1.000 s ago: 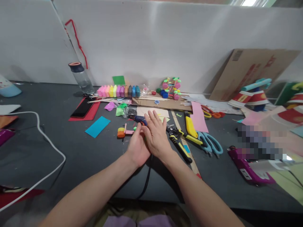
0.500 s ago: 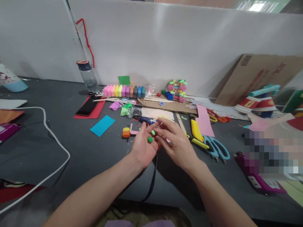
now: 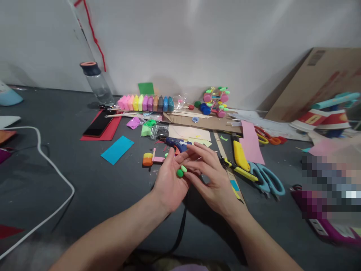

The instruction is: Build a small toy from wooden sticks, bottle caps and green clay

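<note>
My left hand [image 3: 169, 178] lies palm up over the dark table, and a small green clay ball [image 3: 179, 173] rests on its palm. My right hand [image 3: 210, 177] is beside it, its fingertips pinching a lighter green clay piece [image 3: 184, 168] set on a thin stick, right next to the ball. Just behind my hands lies a blue glue gun [image 3: 175, 143]. An orange, yellow and pink clay figure [image 3: 149, 159] sits on the table to the left of my hands.
A row of coloured clay packs [image 3: 146, 103] and a small colourful model [image 3: 216, 99] stand by the wall. Yellow cutter [image 3: 239, 155], pliers, teal scissors [image 3: 266, 178] lie right of my hands. Phone on red paper [image 3: 98, 124], bottle [image 3: 97, 82], white cable [image 3: 53, 173], cardboard box [image 3: 313, 82].
My hands were pressed flat together a second ago. They have come apart, the left palm turned up with the green ball, and the right fingers took up the lighter green piece.
</note>
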`<state>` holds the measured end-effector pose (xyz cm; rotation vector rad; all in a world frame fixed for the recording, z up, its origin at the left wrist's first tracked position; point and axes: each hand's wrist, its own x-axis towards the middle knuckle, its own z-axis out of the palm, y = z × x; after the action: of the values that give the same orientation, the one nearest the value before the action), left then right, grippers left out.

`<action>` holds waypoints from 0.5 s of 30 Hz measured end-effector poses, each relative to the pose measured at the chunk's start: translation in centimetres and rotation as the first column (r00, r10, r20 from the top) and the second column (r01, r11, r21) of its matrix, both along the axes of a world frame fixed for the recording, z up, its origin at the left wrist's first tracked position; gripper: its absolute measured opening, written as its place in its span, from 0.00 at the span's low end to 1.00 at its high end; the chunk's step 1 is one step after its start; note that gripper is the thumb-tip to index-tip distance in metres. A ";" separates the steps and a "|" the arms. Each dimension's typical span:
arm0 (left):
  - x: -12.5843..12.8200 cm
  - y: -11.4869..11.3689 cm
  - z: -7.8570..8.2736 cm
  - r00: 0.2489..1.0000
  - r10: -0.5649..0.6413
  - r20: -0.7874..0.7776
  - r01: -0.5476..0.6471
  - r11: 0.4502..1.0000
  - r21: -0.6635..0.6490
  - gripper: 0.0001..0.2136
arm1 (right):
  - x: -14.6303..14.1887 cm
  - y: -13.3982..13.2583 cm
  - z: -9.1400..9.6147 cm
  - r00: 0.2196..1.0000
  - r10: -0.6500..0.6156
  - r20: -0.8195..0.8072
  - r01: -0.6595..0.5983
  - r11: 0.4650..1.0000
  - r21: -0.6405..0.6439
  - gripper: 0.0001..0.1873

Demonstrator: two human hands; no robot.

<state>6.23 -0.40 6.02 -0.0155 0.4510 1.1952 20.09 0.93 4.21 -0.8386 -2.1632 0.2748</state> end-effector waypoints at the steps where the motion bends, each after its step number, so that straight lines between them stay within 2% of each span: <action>1: 0.0 0.0 -0.1 1.000 -0.002 -0.005 0.002 1.000 -0.009 0.26 | 0.0 -0.1 0.0 1.000 0.006 0.013 -0.006 1.000 -0.001 0.08; 9: 0.2 0.1 -0.2 1.000 0.004 -0.023 -0.006 0.995 -0.102 0.25 | -0.6 -0.5 -0.3 0.997 0.007 0.077 -0.011 0.999 0.051 0.09; 15: 0.2 0.2 -0.3 1.000 0.001 0.002 -0.001 0.994 -0.112 0.26 | -0.2 -0.5 -0.2 0.996 0.012 0.094 -0.016 0.999 0.041 0.10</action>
<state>6.42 -0.19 5.73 -0.1134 0.5162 1.1700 19.90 0.44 4.06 -0.8281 -2.2548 0.2007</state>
